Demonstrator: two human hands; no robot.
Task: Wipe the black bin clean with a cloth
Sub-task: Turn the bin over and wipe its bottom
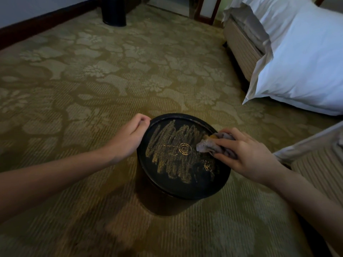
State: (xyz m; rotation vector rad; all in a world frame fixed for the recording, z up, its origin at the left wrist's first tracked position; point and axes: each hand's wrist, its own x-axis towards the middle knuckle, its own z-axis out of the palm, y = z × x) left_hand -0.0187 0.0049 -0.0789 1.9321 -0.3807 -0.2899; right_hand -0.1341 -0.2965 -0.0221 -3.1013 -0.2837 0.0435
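The right hand (246, 154) curls its fingers over a bunched grey cloth (209, 146) and presses it onto the flat top face of the black bin (185, 184). That face spreads leftward from the hand, streaked with yellowish smears. Across it, the left hand (128, 134) grips the rim with curled fingers. Patterned carpet (111, 71) lies beneath, and a white bed (297, 52) stands beyond the right hand.

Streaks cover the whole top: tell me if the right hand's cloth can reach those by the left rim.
Probably yes: the right hand holds the cloth atop the black bin, nothing lies between; the left hand grips only the rim.
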